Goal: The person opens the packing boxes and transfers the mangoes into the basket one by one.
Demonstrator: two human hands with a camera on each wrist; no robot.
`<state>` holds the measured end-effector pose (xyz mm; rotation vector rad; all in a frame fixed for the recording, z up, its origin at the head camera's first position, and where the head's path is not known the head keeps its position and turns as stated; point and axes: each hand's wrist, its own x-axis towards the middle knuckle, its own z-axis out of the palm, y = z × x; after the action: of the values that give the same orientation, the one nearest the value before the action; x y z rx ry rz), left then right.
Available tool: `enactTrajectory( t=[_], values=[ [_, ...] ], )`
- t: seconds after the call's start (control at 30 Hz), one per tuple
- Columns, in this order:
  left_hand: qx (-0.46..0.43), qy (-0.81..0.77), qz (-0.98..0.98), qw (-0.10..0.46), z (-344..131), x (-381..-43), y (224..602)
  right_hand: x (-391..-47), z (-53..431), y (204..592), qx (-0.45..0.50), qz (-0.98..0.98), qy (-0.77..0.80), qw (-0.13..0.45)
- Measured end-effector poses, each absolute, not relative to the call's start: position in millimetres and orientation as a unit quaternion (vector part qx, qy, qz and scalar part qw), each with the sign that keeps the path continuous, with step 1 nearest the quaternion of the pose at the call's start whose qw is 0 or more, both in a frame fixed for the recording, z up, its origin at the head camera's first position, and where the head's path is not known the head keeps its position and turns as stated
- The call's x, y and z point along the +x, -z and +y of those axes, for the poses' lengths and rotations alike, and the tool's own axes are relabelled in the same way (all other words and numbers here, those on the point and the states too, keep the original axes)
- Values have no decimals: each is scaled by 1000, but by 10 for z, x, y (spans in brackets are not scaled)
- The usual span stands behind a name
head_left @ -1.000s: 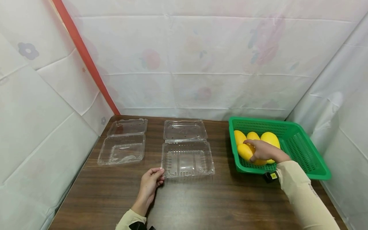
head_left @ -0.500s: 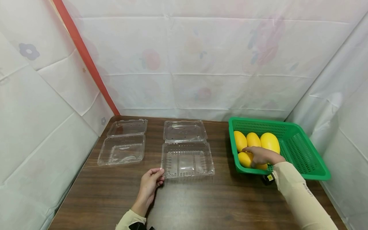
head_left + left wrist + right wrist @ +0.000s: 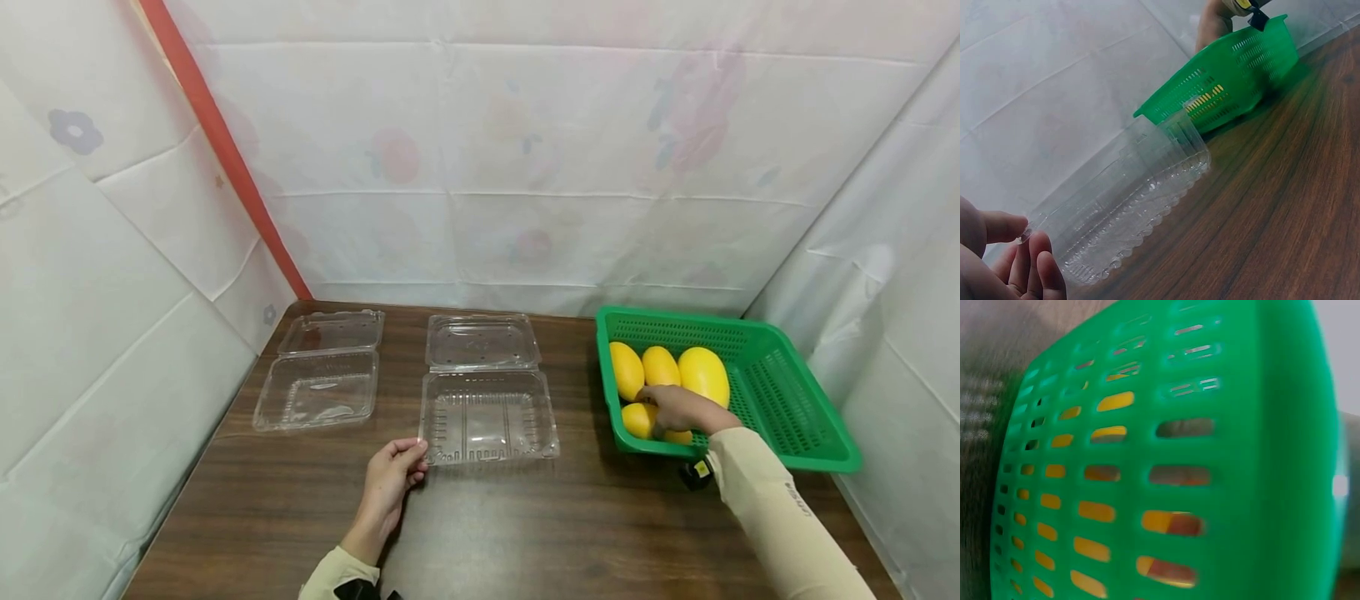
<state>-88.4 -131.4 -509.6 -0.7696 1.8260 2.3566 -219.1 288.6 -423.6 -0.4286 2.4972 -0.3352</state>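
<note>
My left hand (image 3: 390, 483) pinches the near left corner of an open clear plastic clamshell container (image 3: 487, 421) between thumb and fingers. In the left wrist view its thumb overlaps the container's rim (image 3: 1035, 222). My right hand (image 3: 678, 408) reaches down into a green plastic basket (image 3: 780, 461), fingers and thumb around a yellow mango (image 3: 637, 421) in the near left corner. Much of that fruit is hidden under the hand. Behind it lie more yellow fruits (image 3: 661, 367), the rightmost (image 3: 703, 375) the biggest. The right wrist view mostly shows the slotted basket wall (image 3: 1235, 444), with yellow and fingers behind it.
Another open clear clamshell (image 3: 318, 392) lies to the left, its lid folded back. The dark wood table (image 3: 510, 542) meets white patterned sheeting (image 3: 480, 167) at the back and sides. A red strip (image 3: 225, 150) runs down the left corner.
My right hand has gone lower and slightly nearer in the basket, and the mango under it has come down toward the near wall. The left hand stays at the clamshell's corner.
</note>
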Motion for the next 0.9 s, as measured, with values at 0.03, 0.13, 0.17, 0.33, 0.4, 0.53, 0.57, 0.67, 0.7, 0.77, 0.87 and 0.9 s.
enactTrajectory(
  t=[0.03, 0.13, 0.17, 0.33, 0.4, 0.53, 0.57, 0.67, 0.7, 0.77, 0.87, 0.9],
  values=[
    [-249, -765, 593, 32, -1317, -886, 5096, -2192, 2888, 4233, -160, 936, 132, 284],
    [-247, -767, 592, 32, -1320, -893, 5096, -2190, 2895, 4214, -155, 937, 151, 273],
    [-246, -767, 591, 32, -1321, -896, 5098, -2187, 2896, 4209, -154, 937, 156, 271],
    [-247, -764, 595, 33, -1329, -902, 5099, -2170, 2900, 4202, -158, 940, 160, 255],
    [-248, -760, 599, 34, -1333, -904, 5097, -2164, 2897, 4207, -162, 943, 160, 242],
    [-251, -756, 603, 34, -1337, -912, 5097, -2154, 2882, 4204, -160, 949, 169, 212],
    [-251, -756, 603, 35, -1337, -912, 5098, -2152, 2880, 4201, -157, 950, 173, 208],
    [-252, -761, 597, 35, -1338, -912, 5102, -2141, 2862, 4183, -152, 952, 181, 194],
    [-253, -762, 595, 36, -1339, -911, 5102, -2136, 2853, 4175, -151, 953, 184, 188],
    [-252, -765, 592, 38, -1339, -905, 5102, -2124, 2832, 4159, -150, 955, 186, 174],
    [-253, -765, 591, 41, -1341, -899, 5102, -2104, 2788, 4127, -146, 958, 193, 153],
    [-253, -765, 591, 41, -1343, -898, 5103, -2097, 2769, 4115, -144, 959, 197, 146]
  ],
)
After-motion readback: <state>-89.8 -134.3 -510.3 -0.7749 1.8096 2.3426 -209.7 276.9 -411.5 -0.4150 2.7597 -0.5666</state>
